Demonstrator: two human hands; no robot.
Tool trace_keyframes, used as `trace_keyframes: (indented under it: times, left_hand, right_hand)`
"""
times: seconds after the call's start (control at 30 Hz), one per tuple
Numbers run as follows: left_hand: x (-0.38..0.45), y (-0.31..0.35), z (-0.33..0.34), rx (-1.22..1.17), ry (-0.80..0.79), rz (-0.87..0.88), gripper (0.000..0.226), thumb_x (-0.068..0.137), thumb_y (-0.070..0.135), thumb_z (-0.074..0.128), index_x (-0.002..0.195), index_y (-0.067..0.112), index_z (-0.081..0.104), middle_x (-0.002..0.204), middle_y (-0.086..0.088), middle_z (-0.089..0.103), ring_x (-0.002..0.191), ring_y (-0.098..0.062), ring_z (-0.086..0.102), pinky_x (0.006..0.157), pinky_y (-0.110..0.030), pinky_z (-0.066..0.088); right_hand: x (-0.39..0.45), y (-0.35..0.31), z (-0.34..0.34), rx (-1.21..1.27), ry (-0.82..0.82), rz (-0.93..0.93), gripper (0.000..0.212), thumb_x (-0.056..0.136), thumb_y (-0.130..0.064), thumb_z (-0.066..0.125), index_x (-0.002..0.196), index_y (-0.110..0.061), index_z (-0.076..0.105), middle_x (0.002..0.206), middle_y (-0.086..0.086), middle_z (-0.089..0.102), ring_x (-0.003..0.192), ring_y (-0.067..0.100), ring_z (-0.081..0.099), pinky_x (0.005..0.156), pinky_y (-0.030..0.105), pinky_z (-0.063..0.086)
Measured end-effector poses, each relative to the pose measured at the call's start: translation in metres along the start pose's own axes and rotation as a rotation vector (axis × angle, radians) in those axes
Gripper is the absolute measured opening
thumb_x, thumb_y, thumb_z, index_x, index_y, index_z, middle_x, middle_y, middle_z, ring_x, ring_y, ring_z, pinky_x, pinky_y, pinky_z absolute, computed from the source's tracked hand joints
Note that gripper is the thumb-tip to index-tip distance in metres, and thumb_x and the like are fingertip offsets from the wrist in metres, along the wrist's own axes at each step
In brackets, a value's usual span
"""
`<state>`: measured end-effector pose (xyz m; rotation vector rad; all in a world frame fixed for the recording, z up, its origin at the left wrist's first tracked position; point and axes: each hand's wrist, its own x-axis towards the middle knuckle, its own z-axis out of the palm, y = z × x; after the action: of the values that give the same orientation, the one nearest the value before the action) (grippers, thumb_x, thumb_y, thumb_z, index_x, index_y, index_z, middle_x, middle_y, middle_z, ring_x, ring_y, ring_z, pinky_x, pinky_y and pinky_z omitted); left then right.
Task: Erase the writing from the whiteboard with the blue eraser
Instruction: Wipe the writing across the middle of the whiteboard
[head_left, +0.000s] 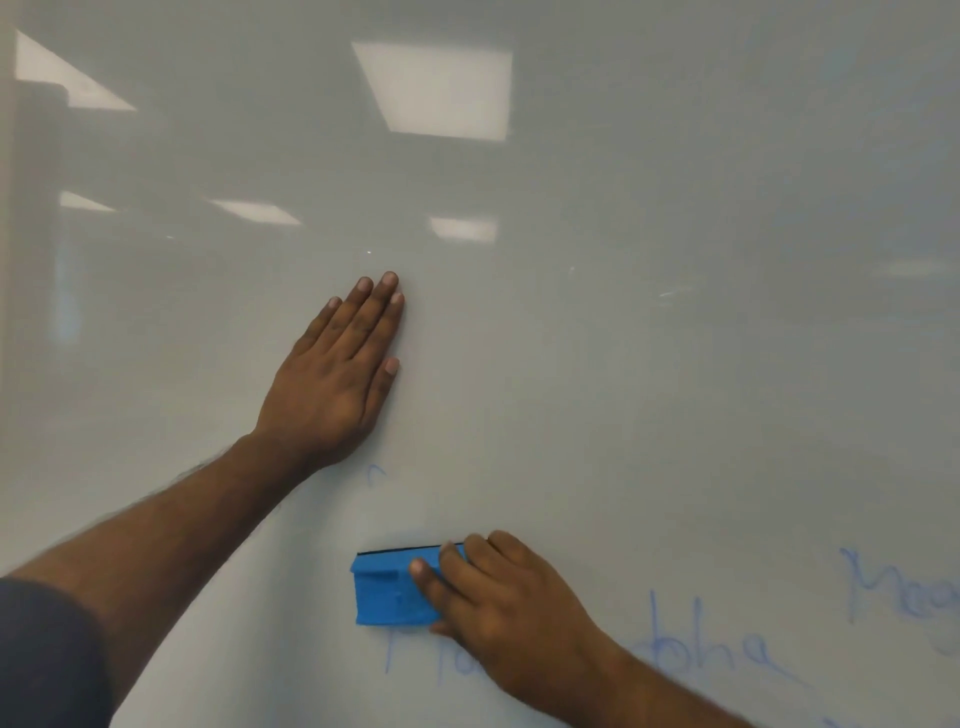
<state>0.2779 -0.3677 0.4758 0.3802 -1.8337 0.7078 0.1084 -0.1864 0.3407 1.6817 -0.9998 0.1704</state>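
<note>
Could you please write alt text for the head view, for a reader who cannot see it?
The right hand presses a blue eraser against a whiteboard, just above faint blue writing. The left hand rests flat on the board higher up. Ceiling lights reflect in the glossy surface.
</note>
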Motion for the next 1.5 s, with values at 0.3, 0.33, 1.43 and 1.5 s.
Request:
trace_keyframes:
  times: [0.3,0.33,1.43,1.5]
  left_hand:
    - [0.001,-0.006,0.005,-0.013,0.052,0.042,0.057,0.106,0.03,0.027,0.159,0.008,0.019,0.168,-0.006,0.015,0.155,-0.021,0.012,0.126,-0.041,0.015]
    - [0.001,-0.006,0.005,-0.013,0.047,0.041,0.057,0.106,0.03,0.027,0.159,0.009,0.019,0.168,-0.006,0.015,0.156,-0.021,0.012,0.126,-0.041,0.016]
    - [-0.044,0.027,0.022,-0.023,0.058,-0.19,0.062,0.106,0.035,0.024,0.16,0.01,0.009,0.169,-0.004,0.003,0.156,-0.022,0.002,0.127,-0.042,0.006]
    - [-0.045,0.027,0.022,-0.017,0.064,-0.184,0.062,0.105,0.034,0.025,0.16,0.01,0.01,0.169,-0.004,0.004,0.156,-0.022,0.003,0.127,-0.042,0.007]
  right_hand:
    - [0.07,0.038,-0.024,-0.012,0.057,0.085,0.045,0.098,-0.033,0.049,0.138,-0.011,0.047,0.123,0.005,0.057,0.107,0.026,0.051,0.095,0.037,0.04]
    - [0.071,0.043,-0.026,-0.014,0.058,0.092,0.045,0.098,-0.031,0.049,0.138,-0.012,0.047,0.125,0.006,0.057,0.109,0.026,0.051,0.098,0.039,0.04]
    - [-0.045,-0.066,0.03,0.117,-0.022,0.079,0.043,0.091,-0.03,0.06,0.131,-0.017,0.052,0.118,0.0,0.06,0.102,0.022,0.055,0.095,0.037,0.044]
    - [-0.06,-0.068,0.029,0.105,-0.016,0.052,0.037,0.093,-0.029,0.059,0.128,-0.018,0.055,0.114,0.0,0.063,0.1,0.02,0.057,0.091,0.036,0.048]
